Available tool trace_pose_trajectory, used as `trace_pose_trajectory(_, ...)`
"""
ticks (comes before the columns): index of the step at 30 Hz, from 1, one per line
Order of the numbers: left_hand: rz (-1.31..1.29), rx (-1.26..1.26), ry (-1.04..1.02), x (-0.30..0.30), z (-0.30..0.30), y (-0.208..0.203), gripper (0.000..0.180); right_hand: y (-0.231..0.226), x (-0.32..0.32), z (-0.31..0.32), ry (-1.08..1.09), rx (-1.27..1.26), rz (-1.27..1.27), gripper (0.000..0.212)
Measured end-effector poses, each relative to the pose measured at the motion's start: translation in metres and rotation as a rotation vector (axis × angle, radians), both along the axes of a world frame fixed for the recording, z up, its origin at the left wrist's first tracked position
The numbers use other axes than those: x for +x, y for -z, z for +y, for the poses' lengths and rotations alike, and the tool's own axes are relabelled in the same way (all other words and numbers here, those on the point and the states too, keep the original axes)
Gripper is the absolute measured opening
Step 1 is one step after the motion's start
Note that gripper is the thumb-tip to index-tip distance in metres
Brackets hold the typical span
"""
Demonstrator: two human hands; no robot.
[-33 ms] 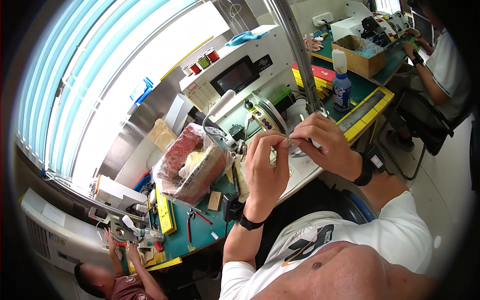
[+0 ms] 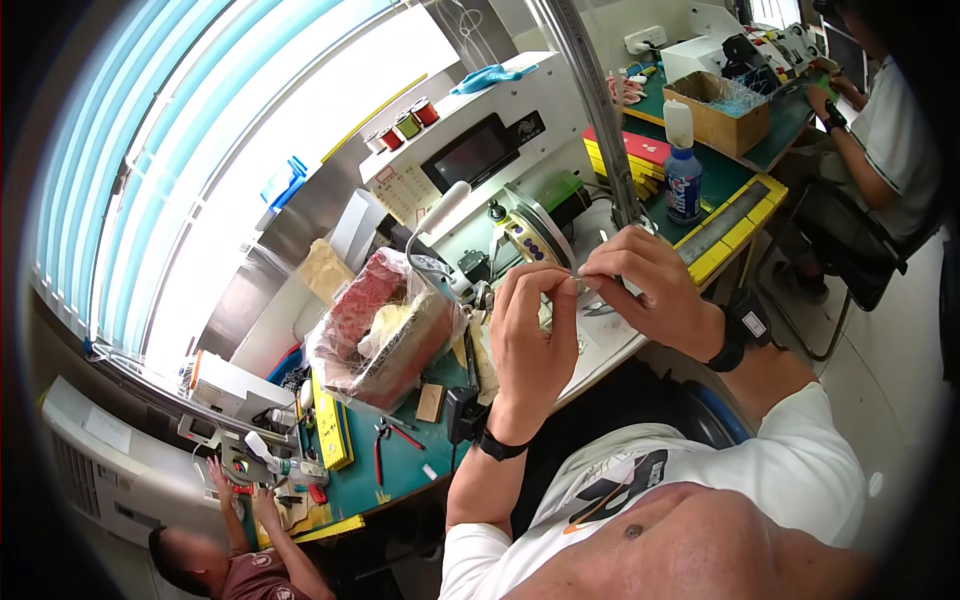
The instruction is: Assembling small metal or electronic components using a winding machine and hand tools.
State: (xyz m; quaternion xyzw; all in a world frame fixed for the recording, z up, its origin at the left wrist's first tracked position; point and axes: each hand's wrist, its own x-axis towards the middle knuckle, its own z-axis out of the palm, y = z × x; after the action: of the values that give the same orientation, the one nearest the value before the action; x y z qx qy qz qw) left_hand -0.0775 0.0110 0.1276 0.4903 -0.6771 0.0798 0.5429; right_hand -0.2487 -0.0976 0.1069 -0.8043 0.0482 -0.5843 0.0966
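Observation:
Both hands are raised in front of a white machine (image 2: 555, 130), with their fingertips almost meeting. My left hand (image 2: 535, 335) is closed in a pinch of thumb and forefinger. My right hand (image 2: 650, 290) pinches the same way just beside it. Whatever lies between the fingertips is too small to make out. Behind the hands the machine carries a dark screen (image 2: 470, 153) and a round wheel-like part (image 2: 535, 235). A white work surface (image 2: 605, 345) shows below the fingers. Left of my left hand stands a plastic-lined box (image 2: 385, 330) with pale material inside.
Red-handled pliers (image 2: 378, 455) lie on the green bench mat (image 2: 400, 480) near a yellow bar (image 2: 333, 420). A metal post (image 2: 595, 100) rises behind my right hand, with a blue bottle (image 2: 683, 185) to its right. Co-workers sit at lower left (image 2: 270, 570) and upper right (image 2: 880, 140).

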Motion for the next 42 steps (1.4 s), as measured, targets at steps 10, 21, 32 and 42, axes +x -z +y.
trace_pose_trajectory(10,0.110,-0.030,0.063,0.001,-0.011,-0.001,0.006,-0.013,-0.005,-0.007,-0.062,0.102,0.101,0.018)
trace_pose_trajectory(21,0.549,0.190,0.552,-0.019,-0.017,-0.007,0.028,-0.051,0.000,-0.026,-0.101,0.100,0.067,0.006)
trace_pose_trajectory(32,0.411,0.293,0.306,-0.005,-0.021,0.022,0.023,-0.183,0.043,-0.173,-0.083,0.229,-0.138,0.025)
trace_pose_trajectory(42,0.367,0.229,0.279,0.003,-0.024,0.030,0.021,-0.298,0.033,-0.227,-0.005,0.450,-0.383,0.022)
